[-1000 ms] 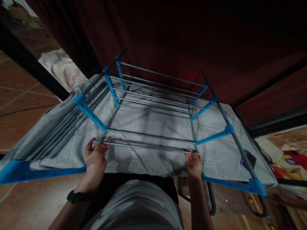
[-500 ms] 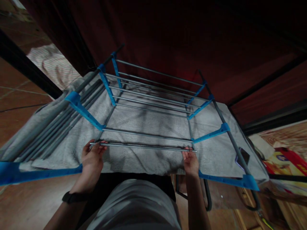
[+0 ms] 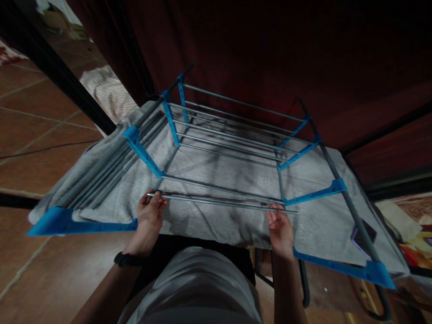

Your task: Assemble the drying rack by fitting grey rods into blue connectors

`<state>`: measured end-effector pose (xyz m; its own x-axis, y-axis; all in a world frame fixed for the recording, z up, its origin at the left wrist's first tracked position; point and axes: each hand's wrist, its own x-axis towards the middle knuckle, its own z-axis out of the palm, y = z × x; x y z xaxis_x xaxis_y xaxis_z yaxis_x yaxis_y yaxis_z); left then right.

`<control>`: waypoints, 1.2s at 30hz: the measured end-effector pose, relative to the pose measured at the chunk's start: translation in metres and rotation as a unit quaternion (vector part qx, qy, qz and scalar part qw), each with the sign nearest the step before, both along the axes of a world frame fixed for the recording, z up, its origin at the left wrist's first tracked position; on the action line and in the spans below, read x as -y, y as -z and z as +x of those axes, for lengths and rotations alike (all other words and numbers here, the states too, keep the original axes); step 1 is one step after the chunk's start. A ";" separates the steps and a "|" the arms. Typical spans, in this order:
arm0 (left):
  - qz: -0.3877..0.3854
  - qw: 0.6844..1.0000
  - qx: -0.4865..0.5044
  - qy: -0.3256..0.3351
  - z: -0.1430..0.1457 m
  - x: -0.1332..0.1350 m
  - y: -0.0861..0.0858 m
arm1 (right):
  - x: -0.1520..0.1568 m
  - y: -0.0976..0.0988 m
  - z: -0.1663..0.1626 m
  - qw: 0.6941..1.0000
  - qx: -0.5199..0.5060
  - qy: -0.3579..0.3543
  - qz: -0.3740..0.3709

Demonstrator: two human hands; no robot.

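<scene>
My left hand (image 3: 150,216) has its fingers closed round the left end of a loose thin metal tube (image 3: 219,203). Near the tube's other end, my right hand (image 3: 281,228) holds it between thumb and fingers, and a short bit sticks out past them. The tube lies roughly level, just in front of the nearest fitted crossbar (image 3: 222,188) of a grey metal rack. Blue plastic brackets (image 3: 143,153) join the rack's side poles and carry several crossbars farther back. A lower blue bracket (image 3: 97,226) on the left reaches close to my left wrist, and another (image 3: 334,265) passes beside my right wrist.
The rack lies on a grey fleecy cloth (image 3: 216,225). Several spare tubes (image 3: 118,168) rest on the left. A phone (image 3: 364,236) lies under the right pole (image 3: 357,216). Dark red fabric (image 3: 243,49) hangs behind, and a striped cloth (image 3: 106,92) is at the back left.
The camera has turned left, so everything sits farther right in the picture. Both hands keep hold of the tube, which has shifted slightly right relative to the rack.
</scene>
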<state>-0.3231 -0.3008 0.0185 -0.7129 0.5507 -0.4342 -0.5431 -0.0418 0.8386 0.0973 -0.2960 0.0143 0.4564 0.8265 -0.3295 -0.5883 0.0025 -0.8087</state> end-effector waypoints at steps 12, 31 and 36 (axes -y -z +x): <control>-0.005 0.998 0.065 0.026 -0.003 -0.001 -0.002 | 0.003 0.032 -0.005 0.998 0.009 0.015 -0.055; -0.010 0.989 0.113 0.100 0.012 -0.003 -0.004 | 0.003 0.051 -0.008 0.998 0.001 -0.003 -0.070; -0.017 0.988 0.117 0.100 0.012 -0.004 -0.003 | 0.005 0.055 -0.010 0.997 0.000 -0.023 -0.067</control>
<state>-0.3109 -0.2965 0.0213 -0.4695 0.6525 -0.5948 -0.7163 0.1123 0.6887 0.0870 -0.3010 -0.0404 0.4189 0.7952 -0.4384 -0.5853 -0.1326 -0.7999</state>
